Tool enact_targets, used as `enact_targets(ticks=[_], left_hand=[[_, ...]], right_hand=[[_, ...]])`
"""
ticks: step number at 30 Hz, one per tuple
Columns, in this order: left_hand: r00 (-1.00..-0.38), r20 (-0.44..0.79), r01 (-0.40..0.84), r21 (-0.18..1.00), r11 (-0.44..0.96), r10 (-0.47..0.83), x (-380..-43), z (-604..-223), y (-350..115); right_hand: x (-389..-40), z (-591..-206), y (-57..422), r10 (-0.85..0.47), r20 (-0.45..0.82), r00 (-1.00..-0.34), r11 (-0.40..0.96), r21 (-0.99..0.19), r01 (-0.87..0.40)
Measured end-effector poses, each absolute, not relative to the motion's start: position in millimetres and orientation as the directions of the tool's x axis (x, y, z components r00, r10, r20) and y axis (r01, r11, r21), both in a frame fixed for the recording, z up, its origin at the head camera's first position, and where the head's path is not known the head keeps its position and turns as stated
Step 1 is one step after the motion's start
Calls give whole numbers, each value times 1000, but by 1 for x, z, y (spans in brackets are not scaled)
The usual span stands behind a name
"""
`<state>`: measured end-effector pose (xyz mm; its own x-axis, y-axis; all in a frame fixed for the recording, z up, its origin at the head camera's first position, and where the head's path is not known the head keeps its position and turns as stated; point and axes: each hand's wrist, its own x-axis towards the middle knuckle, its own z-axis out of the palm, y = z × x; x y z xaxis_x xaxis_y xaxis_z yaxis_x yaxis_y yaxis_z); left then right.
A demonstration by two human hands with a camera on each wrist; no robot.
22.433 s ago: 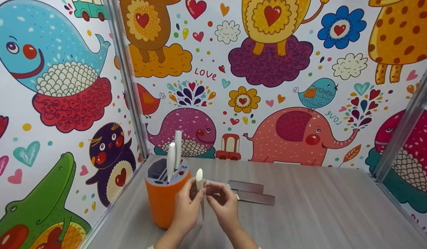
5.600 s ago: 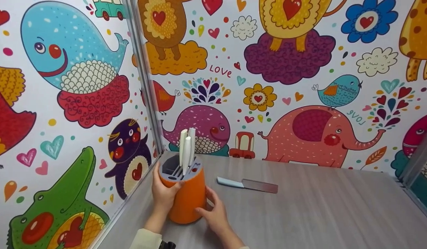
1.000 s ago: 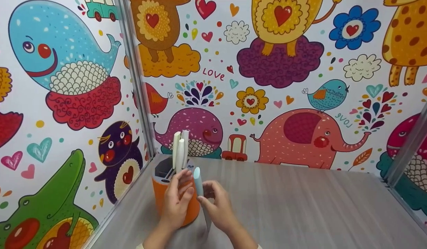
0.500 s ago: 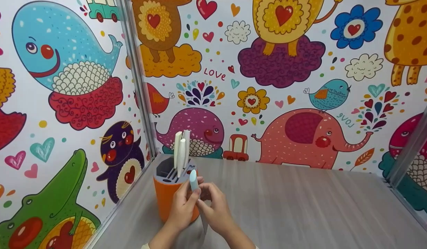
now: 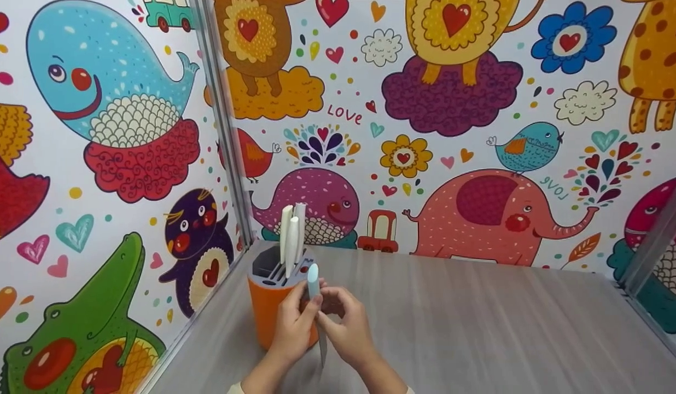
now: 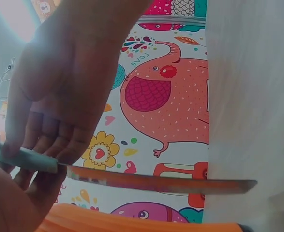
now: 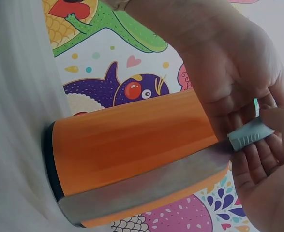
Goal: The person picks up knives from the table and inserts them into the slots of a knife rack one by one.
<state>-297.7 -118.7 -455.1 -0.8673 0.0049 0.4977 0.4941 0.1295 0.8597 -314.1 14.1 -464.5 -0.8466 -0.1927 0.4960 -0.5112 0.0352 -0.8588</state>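
Both hands are on a kitchen knife with a light blue handle (image 5: 313, 279), held upright with its blade (image 7: 146, 186) pointing down. The left hand (image 5: 294, 323) grips the handle, its thumb across the front. On the other side the right hand (image 5: 346, 325) pinches the handle's lower part near the blade. The blade is long and flat with a squared end, seen almost edge-on in the head view. Behind the left hand stands an orange knife block (image 5: 264, 312) with a grey slotted top. Three white-handled knives (image 5: 292, 241) stand in its slots.
The wood-grain table (image 5: 480, 328) stretches to the right and front. A patterned back wall (image 5: 469, 213) and left wall (image 5: 119, 219) meet in a metal corner strip (image 5: 228, 137) just behind the knife block.
The light blue knife lay on the table earlier. A second ago the right hand held it upright while the left hand was off it; the left hand has since closed around the handle.
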Motion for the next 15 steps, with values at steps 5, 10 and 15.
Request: enact_targets(ticks=[5,10,15], left_hand=[[-869,494,486,863,137,-29,-297,-452,-120],[-886,459,449,883,139,-57,-294,-447,-121],[-870,485,464,866,186,-88,-290,-441,-124]], right_hand=[[-320,-471,18,-137,508,-851,-84,-861,-501],[-334,-491,17,-11,467,-884,-111,-880,-463],[-350,-519,14,-54,361,-931,-38,-932,-360]])
